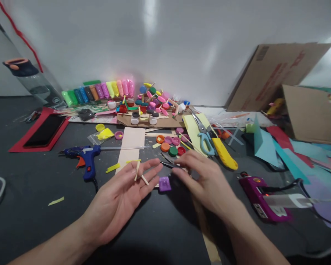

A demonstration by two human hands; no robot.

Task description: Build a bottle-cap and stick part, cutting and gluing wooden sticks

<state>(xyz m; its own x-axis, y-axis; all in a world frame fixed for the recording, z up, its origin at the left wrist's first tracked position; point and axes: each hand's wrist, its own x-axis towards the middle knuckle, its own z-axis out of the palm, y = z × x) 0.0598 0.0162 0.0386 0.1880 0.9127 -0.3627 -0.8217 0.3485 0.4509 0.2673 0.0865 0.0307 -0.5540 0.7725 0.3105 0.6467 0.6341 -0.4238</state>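
Palm up, my left hand [124, 195] holds short pale wooden stick pieces [137, 171] between thumb and fingers; its other fingers are loosely extended. My right hand [201, 180] is palm down over the dark tabletop, blurred, its fingertips near a dark-handled tool [167, 164]. Whether those fingertips hold anything is hidden. Between the hands lies a purple square piece [164, 184]. Just beyond are an orange cap [165, 147], a green cap [173, 151] and a red cap [181, 150].
A blue glue gun [89, 162] lies left, beside a pale strip [131, 143]. Scissors [205, 138] and a yellow cutter [223, 152] lie back right. A purple power strip [264, 198] is at right. A bottle [38, 86] and phone [45, 130] stand and lie back left.
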